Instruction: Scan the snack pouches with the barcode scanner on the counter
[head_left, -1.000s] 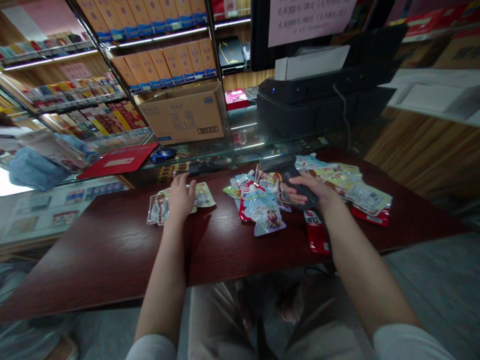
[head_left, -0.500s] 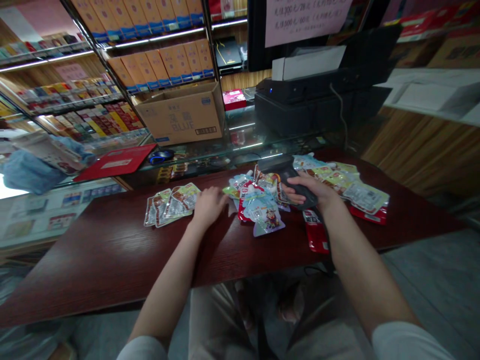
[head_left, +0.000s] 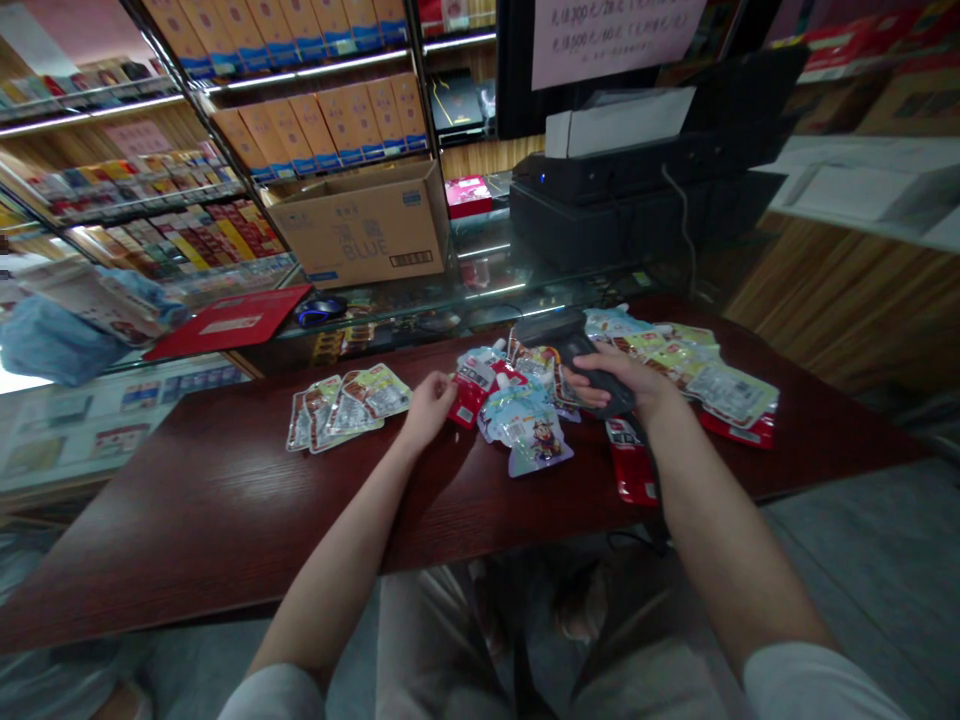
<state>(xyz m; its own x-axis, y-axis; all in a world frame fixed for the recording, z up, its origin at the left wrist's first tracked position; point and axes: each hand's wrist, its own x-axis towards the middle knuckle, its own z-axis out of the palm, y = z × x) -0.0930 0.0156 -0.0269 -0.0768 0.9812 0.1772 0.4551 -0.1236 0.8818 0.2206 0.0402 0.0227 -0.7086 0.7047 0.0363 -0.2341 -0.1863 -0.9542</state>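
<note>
My left hand is closed, its fingertips pinching the left edge of a red snack packet at the side of the middle pile. In my right hand is a black barcode scanner, tilted over the right part of that pile. Light-blue and purple pouches with a cartoon figure lie between my hands. Left of my left hand, several yellow-and-brown snack packets overlap. Another red packet lies under my right wrist, partly hidden by the scanner's cable.
The dark red wooden table holds more yellow snack packets on the right. Behind it are a glass counter, a cardboard box, a blue-lit mouse, a red folder and a black register machine. Stocked shelves stand farther back.
My left hand moved right from the left packets to the middle pile and took hold of a red packet, which has shifted left. The right hand and scanner stayed nearly in place.
</note>
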